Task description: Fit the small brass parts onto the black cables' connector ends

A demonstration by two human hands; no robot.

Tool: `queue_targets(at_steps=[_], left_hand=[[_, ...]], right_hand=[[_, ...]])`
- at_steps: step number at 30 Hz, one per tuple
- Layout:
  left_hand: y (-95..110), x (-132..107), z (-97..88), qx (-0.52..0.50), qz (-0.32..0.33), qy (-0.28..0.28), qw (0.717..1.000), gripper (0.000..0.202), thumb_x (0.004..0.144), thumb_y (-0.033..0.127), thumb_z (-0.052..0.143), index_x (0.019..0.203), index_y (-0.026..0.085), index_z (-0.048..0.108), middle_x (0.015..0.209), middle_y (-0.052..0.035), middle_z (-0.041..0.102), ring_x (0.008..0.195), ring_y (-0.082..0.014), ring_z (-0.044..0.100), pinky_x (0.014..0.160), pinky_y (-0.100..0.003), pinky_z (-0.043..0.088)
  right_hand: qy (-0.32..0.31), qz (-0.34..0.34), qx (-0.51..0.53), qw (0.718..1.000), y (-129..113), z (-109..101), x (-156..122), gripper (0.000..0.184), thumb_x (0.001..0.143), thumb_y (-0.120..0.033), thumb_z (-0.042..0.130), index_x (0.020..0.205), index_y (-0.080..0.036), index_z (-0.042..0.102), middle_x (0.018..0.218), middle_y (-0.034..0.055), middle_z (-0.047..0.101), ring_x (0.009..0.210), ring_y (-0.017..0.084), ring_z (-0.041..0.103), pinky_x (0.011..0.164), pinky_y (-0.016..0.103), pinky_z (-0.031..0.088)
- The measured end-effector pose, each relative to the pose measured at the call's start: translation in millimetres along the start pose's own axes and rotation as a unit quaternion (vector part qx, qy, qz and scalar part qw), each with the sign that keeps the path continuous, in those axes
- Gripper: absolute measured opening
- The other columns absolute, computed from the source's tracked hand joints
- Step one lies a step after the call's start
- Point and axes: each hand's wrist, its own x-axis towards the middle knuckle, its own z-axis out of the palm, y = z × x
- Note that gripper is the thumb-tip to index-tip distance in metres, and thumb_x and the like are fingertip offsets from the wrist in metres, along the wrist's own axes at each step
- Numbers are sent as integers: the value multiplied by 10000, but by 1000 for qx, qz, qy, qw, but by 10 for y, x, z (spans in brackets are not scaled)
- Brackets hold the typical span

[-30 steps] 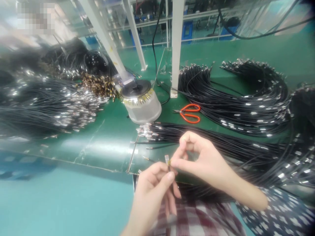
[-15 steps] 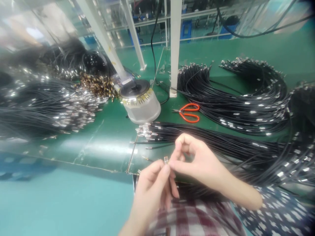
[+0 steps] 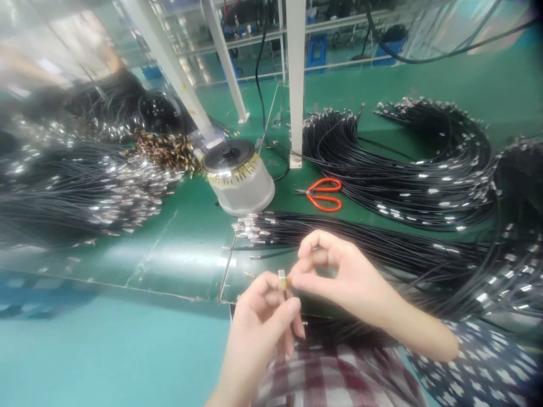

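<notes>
My left hand (image 3: pixel 265 316) is closed around a thin black cable (image 3: pixel 289 294), whose silver metal connector (image 3: pixel 281 275) points up above the fingers. A small piece of amber tape (image 3: pixel 285 283) lies against the lower part of that connector. My right hand (image 3: pixel 335 268) pinches at the tape's right side with thumb and index finger, the other fingers curled loosely. Just beyond the hands lies a bundle of black cables (image 3: pixel 339 229) with silver ends. Farther back stands a round white tape dispenser (image 3: pixel 248 189) with amber strips along its rim and a black disc on top.
Orange-handled scissors (image 3: pixel 324 195) lie beside a white post (image 3: pixel 296 85). A curved cable bundle (image 3: pixel 407 181) spreads at the right. More silver-ended cables (image 3: pixel 127 192) and brass-coloured ends (image 3: pixel 165 151) are piled at the left. The green table's front edge (image 3: pixel 127 287) runs near my hands.
My left thumb has lowered away from the connector. Amber tape now shows at the connector, beside my right fingertips. The view has shifted slightly.
</notes>
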Motion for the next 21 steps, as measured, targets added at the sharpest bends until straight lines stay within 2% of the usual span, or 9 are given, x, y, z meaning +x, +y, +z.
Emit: queue_targets(at_steps=[5, 13, 17, 19, 21], left_hand=[[-3, 2, 2, -23, 19, 37, 999, 242, 763, 289, 747, 696, 165, 551, 565, -18, 698, 317, -45, 490, 349, -129, 348], [-79, 40, 25, -103, 6, 13, 995, 231, 759, 316, 765, 674, 145, 635, 624, -51, 749, 289, -48, 504, 329, -133, 374], [-98, 56, 25, -140, -1, -16, 990, 234, 742, 325, 780, 678, 139, 654, 620, -67, 757, 272, -60, 524, 306, -123, 358], [-88, 55, 28, -141, -7, -30, 990, 260, 730, 343, 788, 667, 135, 646, 603, -73, 751, 268, -67, 527, 296, -121, 343], [-69, 51, 34, -127, -14, -34, 991, 282, 736, 358, 780, 663, 133, 625, 585, -68, 737, 269, -55, 508, 294, -113, 312]], right_hand=[[34, 4, -5, 999, 17, 27, -8, 251, 725, -128, 720, 813, -206, 498, 656, -18, 721, 628, 142, 643, 667, 275, 485], [37, 10, 17, 999, 34, 59, -5, 268, 717, -104, 723, 806, -209, 493, 626, -31, 719, 583, 130, 648, 637, 261, 492], [15, 13, 98, 995, 129, 73, 28, 312, 714, -113, 741, 778, -211, 451, 618, -32, 708, 591, 124, 642, 648, 269, 491], [-17, 12, 167, 986, 176, 83, 39, 353, 718, -149, 757, 760, -219, 413, 618, -35, 699, 578, 121, 632, 659, 286, 494], [-19, -1, 206, 978, 200, 100, 36, 391, 717, -173, 769, 749, -226, 382, 627, -42, 691, 564, 118, 619, 667, 299, 490]])
